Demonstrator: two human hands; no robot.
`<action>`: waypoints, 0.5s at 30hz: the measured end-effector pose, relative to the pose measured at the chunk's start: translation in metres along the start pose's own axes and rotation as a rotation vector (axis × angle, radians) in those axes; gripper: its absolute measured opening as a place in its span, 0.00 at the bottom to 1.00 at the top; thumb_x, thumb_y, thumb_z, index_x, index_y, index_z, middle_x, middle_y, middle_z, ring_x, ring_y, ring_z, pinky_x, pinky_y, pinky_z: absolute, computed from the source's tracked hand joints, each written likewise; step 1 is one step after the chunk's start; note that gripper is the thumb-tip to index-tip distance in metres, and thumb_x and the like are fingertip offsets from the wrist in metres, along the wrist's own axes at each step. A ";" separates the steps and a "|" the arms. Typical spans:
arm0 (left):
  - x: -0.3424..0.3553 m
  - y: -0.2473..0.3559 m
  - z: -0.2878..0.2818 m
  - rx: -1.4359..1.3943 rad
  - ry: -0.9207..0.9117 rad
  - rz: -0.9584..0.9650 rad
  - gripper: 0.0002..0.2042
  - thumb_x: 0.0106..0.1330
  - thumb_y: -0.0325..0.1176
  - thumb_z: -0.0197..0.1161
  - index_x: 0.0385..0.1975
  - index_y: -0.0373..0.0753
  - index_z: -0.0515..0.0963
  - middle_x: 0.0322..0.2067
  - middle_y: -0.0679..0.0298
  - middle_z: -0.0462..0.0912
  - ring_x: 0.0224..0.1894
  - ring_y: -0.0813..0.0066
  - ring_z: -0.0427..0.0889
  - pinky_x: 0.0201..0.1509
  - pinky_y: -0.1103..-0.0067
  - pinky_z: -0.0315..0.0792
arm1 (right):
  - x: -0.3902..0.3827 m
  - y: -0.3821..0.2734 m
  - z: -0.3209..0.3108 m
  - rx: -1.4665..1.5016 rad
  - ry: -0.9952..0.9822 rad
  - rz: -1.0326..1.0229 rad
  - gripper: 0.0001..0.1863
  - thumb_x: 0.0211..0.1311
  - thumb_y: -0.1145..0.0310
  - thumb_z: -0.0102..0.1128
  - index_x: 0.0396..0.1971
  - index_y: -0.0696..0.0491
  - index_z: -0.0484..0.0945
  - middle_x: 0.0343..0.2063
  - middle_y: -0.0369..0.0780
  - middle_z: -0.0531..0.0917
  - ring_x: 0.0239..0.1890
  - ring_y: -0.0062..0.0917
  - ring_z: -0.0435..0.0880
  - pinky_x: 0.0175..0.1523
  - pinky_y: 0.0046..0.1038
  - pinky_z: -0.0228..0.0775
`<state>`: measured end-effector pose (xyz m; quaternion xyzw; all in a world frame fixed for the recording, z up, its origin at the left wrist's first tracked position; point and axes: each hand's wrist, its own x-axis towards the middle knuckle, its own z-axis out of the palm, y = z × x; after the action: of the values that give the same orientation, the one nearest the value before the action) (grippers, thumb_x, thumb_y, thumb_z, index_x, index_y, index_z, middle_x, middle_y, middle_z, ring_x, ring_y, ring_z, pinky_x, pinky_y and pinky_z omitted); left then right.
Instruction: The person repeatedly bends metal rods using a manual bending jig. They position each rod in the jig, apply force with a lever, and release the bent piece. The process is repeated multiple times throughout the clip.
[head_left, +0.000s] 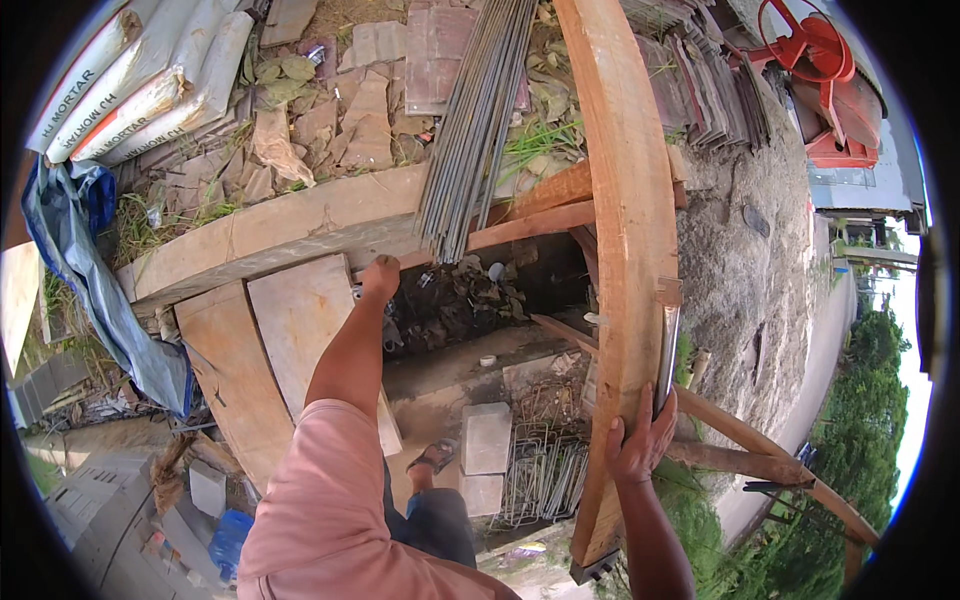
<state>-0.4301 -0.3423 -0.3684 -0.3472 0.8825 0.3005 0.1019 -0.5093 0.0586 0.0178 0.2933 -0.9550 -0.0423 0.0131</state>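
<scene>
A long reddish-brown wooden beam [632,190] runs up and down the right half of the head view. My right hand [642,440] lies on its lower part, fingers spread. By those fingertips is a shiny metal-handled tool [669,345] with a rusty, squarish head, lying along the beam's right side; its kind is unclear. My left hand [380,278] is closed in a fist at the concrete ledge, beside the left end of a thinner wooden piece [535,225]. What that fist holds, if anything, is hidden. A pale board [310,310] lies just left of it.
A bundle of steel rods [480,120] hangs over the concrete ledge [290,222]. Below is a debris-filled trench [460,305]. Concrete blocks [486,438] and bent steel stirrups [545,470] lie near my foot. Mortar bags [150,85] are stacked far left; crossing timbers [745,430] stand right.
</scene>
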 end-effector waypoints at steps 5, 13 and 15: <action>0.076 0.037 0.007 -0.445 0.257 -0.393 0.19 0.65 0.44 0.51 0.45 0.36 0.79 0.44 0.44 0.81 0.49 0.45 0.78 0.54 0.59 0.70 | 0.004 0.001 0.001 -0.026 -0.026 -0.022 0.36 0.59 0.49 0.49 0.62 0.58 0.64 0.62 0.62 0.56 0.61 0.58 0.59 0.63 0.53 0.50; 0.090 0.032 0.014 -0.376 0.273 -0.250 0.13 0.66 0.39 0.54 0.38 0.36 0.79 0.35 0.47 0.83 0.41 0.45 0.80 0.46 0.60 0.72 | 0.000 0.006 0.005 -0.058 -0.025 -0.014 0.37 0.63 0.45 0.41 0.61 0.60 0.65 0.62 0.64 0.56 0.61 0.60 0.61 0.64 0.53 0.50; 0.079 0.025 0.017 -0.438 0.284 -0.226 0.12 0.67 0.39 0.54 0.37 0.36 0.78 0.33 0.47 0.82 0.39 0.44 0.80 0.45 0.58 0.71 | -0.002 0.006 0.005 -0.061 -0.015 -0.017 0.37 0.63 0.44 0.40 0.62 0.60 0.65 0.62 0.64 0.56 0.61 0.60 0.61 0.63 0.53 0.50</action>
<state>-0.5060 -0.3613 -0.4014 -0.4956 0.7578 0.4191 -0.0671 -0.5118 0.0650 0.0130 0.3003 -0.9509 -0.0738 0.0145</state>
